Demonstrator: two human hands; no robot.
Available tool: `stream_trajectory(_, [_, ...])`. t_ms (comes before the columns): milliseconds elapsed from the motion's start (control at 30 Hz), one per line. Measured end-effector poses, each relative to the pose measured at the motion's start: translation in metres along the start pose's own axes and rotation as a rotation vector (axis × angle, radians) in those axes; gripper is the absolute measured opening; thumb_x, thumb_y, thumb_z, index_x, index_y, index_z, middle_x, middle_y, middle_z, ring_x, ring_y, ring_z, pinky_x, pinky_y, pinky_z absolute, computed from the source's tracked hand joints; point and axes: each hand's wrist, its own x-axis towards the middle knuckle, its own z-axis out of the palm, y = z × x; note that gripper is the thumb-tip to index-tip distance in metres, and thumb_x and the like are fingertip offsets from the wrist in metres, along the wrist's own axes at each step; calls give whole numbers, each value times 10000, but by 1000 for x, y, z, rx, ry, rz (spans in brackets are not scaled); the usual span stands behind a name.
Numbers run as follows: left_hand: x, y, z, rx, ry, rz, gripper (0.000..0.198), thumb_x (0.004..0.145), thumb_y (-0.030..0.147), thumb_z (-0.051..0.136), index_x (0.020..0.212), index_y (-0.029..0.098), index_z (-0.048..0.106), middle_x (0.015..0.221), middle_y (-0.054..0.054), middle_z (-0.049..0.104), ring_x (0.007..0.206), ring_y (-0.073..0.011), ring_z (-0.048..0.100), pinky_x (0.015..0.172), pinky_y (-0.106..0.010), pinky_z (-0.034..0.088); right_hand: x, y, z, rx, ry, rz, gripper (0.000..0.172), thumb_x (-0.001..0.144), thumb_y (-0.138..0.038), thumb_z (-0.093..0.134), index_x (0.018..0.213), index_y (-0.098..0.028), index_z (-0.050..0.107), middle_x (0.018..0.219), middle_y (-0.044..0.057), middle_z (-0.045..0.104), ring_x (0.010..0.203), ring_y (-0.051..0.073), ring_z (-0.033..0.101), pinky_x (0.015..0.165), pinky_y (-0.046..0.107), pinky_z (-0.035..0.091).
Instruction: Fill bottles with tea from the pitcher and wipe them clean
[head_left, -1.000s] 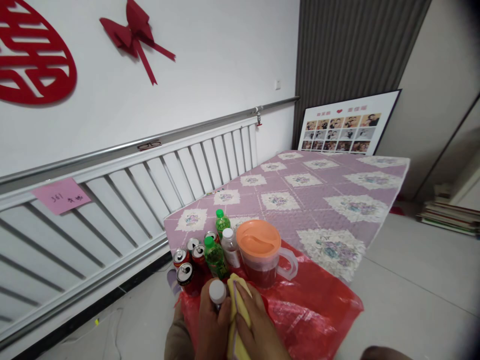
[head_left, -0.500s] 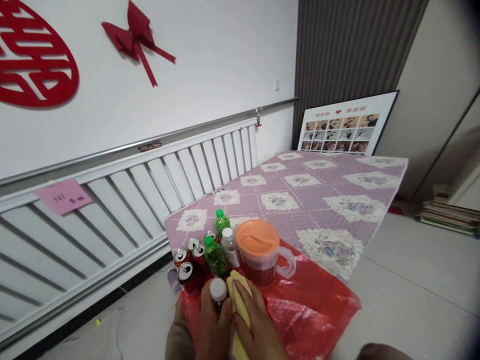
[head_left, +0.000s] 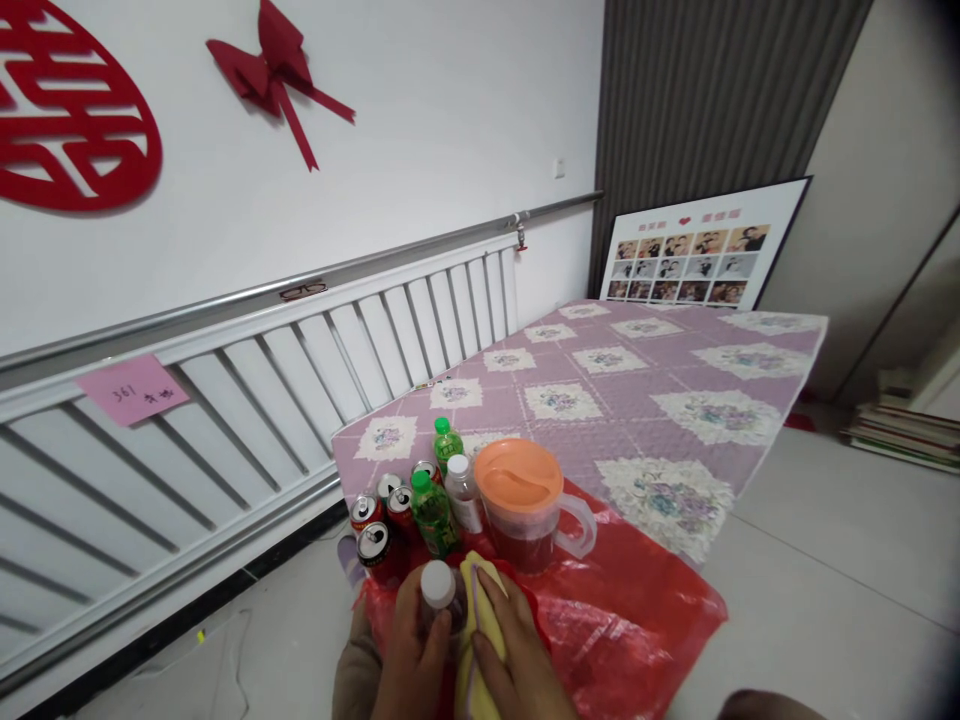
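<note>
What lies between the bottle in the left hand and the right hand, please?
In the head view, the yellow cloth lies between that bottle and the right hand.

soft indoor light, dark right-hand corners

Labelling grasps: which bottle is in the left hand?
The nearest white-capped bottle, gripped by the left hand beside the yellow cloth; the other white-capped bottle and both green-capped bottles stand beyond, unheld.
</note>
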Motion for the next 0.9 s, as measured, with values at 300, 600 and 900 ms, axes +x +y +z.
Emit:
stream_trajectory(300, [-4,5,9,109,127,8,474,797,346,562,1244,192,581,1188,-132,706,1101,-286,664,963,-368,512,7,-7,-2,-51,34,-55,574,934,-222,397,1507,-231,357,1601,102,312,1488,242,269,1219,475,247])
stream_trajectory(600, [-1,12,6,135,100,52,468,753,339,615,1185,158,619,1254,-159,643,1206,-312,585,1058,-410,454,5,14,7,-64,-75,90,583,888,-191,425,1467,-124,431,1533,169,417,1439,244,379,1202,420,300])
stream_trajectory(900, [-2,16,12,-59,4,8,404,803,309,559,1180,170,594,1174,-121,714,1114,-251,665,988,-345,516,2,-19,-10,-7,63,-148,562,934,-232,418,1494,-245,377,1609,88,283,1485,238,275,1207,444,296])
